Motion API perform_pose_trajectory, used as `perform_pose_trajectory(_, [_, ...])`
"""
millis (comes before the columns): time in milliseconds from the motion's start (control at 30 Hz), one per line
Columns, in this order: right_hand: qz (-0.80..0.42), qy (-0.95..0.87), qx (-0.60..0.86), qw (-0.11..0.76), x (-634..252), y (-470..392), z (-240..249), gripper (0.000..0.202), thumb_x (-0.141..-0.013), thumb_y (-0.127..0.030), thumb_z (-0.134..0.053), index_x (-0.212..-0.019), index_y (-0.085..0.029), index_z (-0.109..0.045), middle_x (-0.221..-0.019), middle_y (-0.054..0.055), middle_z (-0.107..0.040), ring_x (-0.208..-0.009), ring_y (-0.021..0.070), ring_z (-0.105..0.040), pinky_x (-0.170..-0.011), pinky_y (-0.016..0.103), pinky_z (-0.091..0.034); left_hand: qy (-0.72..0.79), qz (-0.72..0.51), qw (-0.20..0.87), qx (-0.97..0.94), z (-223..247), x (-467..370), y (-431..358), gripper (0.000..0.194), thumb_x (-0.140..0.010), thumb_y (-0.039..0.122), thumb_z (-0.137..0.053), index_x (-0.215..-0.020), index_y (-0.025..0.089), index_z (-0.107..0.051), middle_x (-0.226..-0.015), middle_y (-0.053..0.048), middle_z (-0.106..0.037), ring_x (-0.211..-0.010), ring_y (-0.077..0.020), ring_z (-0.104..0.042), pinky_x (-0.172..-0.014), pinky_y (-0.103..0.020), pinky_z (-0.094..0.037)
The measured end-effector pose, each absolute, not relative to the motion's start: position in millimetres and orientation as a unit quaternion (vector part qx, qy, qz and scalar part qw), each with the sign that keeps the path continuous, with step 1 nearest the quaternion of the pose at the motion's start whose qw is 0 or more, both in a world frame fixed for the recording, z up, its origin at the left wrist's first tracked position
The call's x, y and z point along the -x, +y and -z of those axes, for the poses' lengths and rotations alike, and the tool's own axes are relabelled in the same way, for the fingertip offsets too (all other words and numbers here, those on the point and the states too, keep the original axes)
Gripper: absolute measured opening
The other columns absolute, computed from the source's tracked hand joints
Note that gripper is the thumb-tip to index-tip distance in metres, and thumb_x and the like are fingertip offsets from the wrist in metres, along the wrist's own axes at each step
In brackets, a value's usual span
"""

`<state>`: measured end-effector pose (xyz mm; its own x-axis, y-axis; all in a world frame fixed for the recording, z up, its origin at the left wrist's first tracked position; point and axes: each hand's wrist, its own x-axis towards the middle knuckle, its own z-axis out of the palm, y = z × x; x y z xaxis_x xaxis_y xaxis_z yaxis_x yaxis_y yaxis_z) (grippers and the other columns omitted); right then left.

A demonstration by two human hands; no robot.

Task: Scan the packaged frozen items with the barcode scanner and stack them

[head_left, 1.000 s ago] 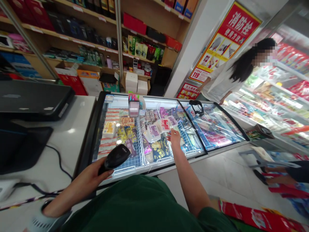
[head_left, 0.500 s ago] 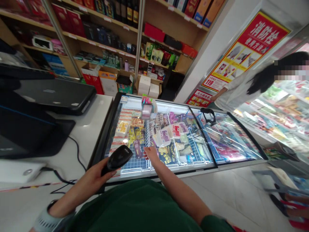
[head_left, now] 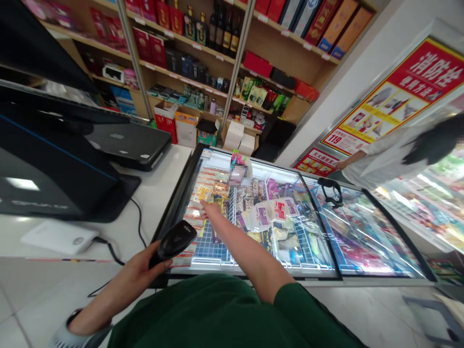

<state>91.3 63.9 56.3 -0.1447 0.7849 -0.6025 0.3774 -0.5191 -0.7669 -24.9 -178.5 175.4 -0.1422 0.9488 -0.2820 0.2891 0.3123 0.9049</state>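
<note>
My left hand (head_left: pixel 147 266) is wrapped round the handle of a black barcode scanner (head_left: pixel 177 239), whose head points up and right over the near left corner of the chest freezer (head_left: pixel 213 269). My right hand (head_left: pixel 212 209) reaches across the freezer's glass top. A finger is stretched out at the near edge of a small pack with a yellow label (head_left: pixel 203 193); the other fingers are mostly hidden, and I cannot tell whether they touch it. Right of this hand lie clear packs with purple and red labels (head_left: pixel 261 216). A blurred-out pack with a colourful top (head_left: pixel 239 159) stands at the far edge.
On the left counter (head_left: pixel 163 186) are a black terminal (head_left: pixel 47 169), a dark flat device (head_left: pixel 126 140) and a white box with a cable (head_left: pixel 60 237). A black strap-like object (head_left: pixel 330 192) lies on the right freezer section. A person in white (head_left: pixel 391 154) stands at the right.
My right hand has moved left and farther over the freezer, to the yellow-labelled pack. My left hand still holds the barcode scanner. The view has turned a little left.
</note>
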Motion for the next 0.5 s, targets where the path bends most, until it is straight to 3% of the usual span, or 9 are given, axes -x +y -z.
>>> perform_pose_trajectory(100, [-0.577, -0.443, 0.668, 0.157, -83.4, 67.7, -54.2, 0.043, -0.085, -0.046, -0.074, -0.106, -0.011, -0.062, -0.084, 0.007, -0.066, -0.064, 0.0171, -0.064, -0.049, 0.028, -0.051, 0.664, -0.361, 0.469, -0.457, -175.4, 24.8, -178.6, 0.064, -0.077, 0.060, -0.068, -0.124, 0.016, -0.063, -0.125, -0.014, -0.072, -0.111, -0.0358, -0.069, -0.100, -0.048, -0.053])
perform_pose_trajectory(267, [-0.594, -0.414, 0.671, 0.155, -82.0, 73.6, -53.0, 0.035, -0.096, -0.038, -0.062, -0.123, -0.016, -0.060, -0.120, 0.008, -0.064, -0.100, 0.0205, -0.066, -0.085, 0.041, -0.058, 0.666, -0.358, 0.470, -0.455, -173.0, 23.9, -177.2, 0.065, -0.077, 0.060, -0.068, -0.124, 0.015, -0.061, -0.128, -0.016, -0.071, -0.115, -0.0362, -0.067, -0.103, -0.050, -0.050])
perform_pose_trajectory(500, [-0.631, -0.362, 0.660, 0.190, -100.5, 74.9, -54.6, 0.036, -0.097, -0.037, -0.062, -0.127, -0.017, -0.058, -0.126, 0.009, -0.061, -0.107, 0.0227, -0.064, -0.090, 0.044, -0.056, 0.679, -0.334, 0.460, -0.464, -172.3, 22.8, -171.3, 0.068, -0.075, 0.062, -0.067, -0.126, 0.017, -0.061, -0.126, -0.014, -0.072, -0.117, -0.0359, -0.066, -0.105, -0.048, -0.049])
